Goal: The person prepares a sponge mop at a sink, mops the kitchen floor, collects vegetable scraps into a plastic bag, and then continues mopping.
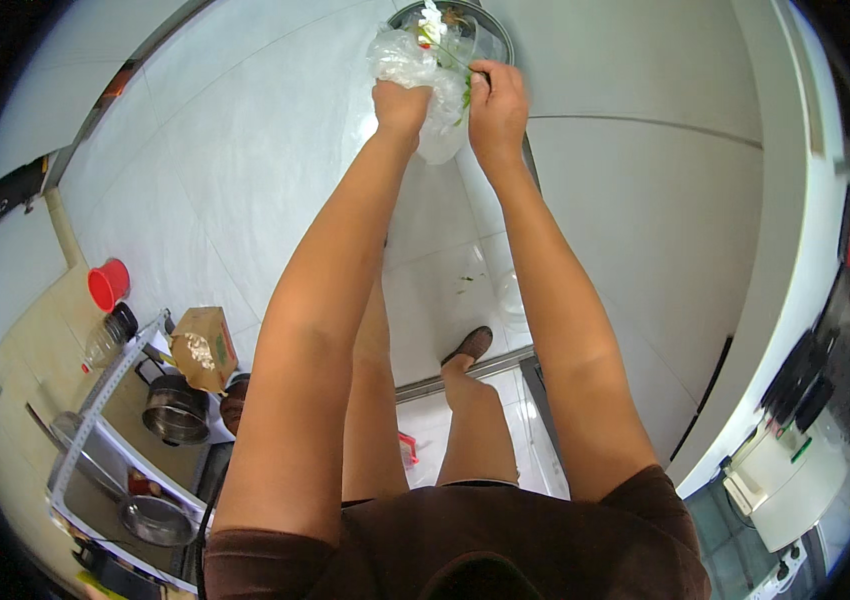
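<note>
My left hand [400, 107] grips a crumpled clear plastic bag [436, 142] over a round bin [509, 46] at the top of the view. The thumb and fingers of my right hand [498, 109] pinch a thin green stem [455, 55] at the bag's right side. Green leaves [465, 96] show against the plastic there. Inside the bin are more clear plastic and a crumpled white piece [432, 24], probably tissue. A small red piece lies by the stem. My fingertips on the left are partly hidden.
Green scraps [468, 278] lie on the tiled floor near my slippered foot [476, 343]. At left, a rack [106, 390] holds a metal pot [176, 409] and an open cardboard box [204, 349]. A red bucket [108, 285] stands beyond it. A white cabinet front [642, 225] rises at right.
</note>
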### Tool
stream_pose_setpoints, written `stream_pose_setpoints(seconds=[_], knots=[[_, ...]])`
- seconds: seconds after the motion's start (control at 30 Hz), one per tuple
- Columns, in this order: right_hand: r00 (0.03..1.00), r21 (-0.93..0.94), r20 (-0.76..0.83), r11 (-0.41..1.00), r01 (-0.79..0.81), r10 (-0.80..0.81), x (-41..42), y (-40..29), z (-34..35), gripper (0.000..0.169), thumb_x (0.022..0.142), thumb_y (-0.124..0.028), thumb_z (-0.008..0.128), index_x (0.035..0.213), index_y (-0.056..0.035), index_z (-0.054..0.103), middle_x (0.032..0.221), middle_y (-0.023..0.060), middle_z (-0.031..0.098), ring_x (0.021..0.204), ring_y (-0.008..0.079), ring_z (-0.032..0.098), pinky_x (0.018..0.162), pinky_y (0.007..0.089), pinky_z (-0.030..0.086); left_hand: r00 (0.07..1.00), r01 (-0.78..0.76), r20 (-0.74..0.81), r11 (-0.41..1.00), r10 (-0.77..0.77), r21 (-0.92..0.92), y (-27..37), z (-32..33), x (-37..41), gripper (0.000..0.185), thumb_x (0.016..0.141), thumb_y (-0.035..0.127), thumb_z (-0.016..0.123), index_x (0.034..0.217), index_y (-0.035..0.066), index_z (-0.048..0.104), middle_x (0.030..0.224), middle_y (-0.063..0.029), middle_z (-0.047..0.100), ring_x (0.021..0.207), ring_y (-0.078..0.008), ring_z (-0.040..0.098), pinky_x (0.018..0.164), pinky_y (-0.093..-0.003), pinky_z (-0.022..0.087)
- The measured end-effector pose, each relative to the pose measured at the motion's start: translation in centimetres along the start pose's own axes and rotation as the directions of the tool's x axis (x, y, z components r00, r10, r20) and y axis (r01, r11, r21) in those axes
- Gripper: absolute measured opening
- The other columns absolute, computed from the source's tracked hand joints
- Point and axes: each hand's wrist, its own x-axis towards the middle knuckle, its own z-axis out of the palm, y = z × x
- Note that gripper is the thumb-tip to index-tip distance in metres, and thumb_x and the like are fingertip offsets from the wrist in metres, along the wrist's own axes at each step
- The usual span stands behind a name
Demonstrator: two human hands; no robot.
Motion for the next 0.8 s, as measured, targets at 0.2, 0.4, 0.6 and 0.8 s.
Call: stream_pose_setpoints(seconds=[0.2,0.4,0.6,0.8], knots=[[0.987,-0.386,0.101,0.909,0.156,-0.126,2.3,2.4,5.8,0.037,0.080,0.000,0.052,0.116,-0.0071,0.057,0.119,0.0154,0.055,0.107,0.0344,0.052,0.090,0.0430,0.042,0.924,0.234,0.324,0.971,-0.204,-0.055,-1.2,0.3,8.8,0.048,0.072,0.014,0.064,0.117,0.004,0.052,0.106,-0.0095,0.059,0.093,-0.0232,0.058,0.075,-0.0359,0.047],[0.969,-0.235,0.189,0.966,-0.112,0.158,4.1,1.7,8.7,0.043,0.080,0.001,0.052,0.120,-0.0157,0.056,0.125,0.0148,0.050,0.111,0.0371,0.050,0.092,0.0435,0.043,0.846,0.116,0.477,0.955,-0.240,0.274,0.3,-0.3,13.0,0.049,0.079,0.021,0.064,0.122,0.003,0.047,0.112,-0.0103,0.056,0.097,-0.0231,0.056,0.079,-0.0357,0.046],[0.937,-0.330,0.349,0.933,0.142,-0.019,5.0,7.3,11.9,0.058,0.080,0.004,0.051,0.134,-0.0144,0.042,0.136,0.0191,0.040,0.114,0.0391,0.049,0.096,0.0430,0.043,0.847,0.102,0.442,0.906,-0.295,0.411,-0.2,-1.4,16.2,0.054,0.082,0.018,0.063,0.129,0.002,0.044,0.118,-0.0141,0.054,0.102,-0.0220,0.054,0.085,-0.0326,0.045],[0.891,-0.321,0.436,0.947,0.019,0.130,6.7,12.6,15.5,0.063,0.077,0.006,0.054,0.137,-0.0065,0.036,0.140,0.0220,0.035,0.124,0.0412,0.040,0.100,0.0434,0.040,0.950,-0.252,0.304,0.759,0.075,0.600,-0.6,-3.1,15.7,0.039,0.079,0.017,0.063,0.116,0.006,0.059,0.107,-0.0115,0.062,0.092,-0.0236,0.061,0.082,-0.0337,0.048]])
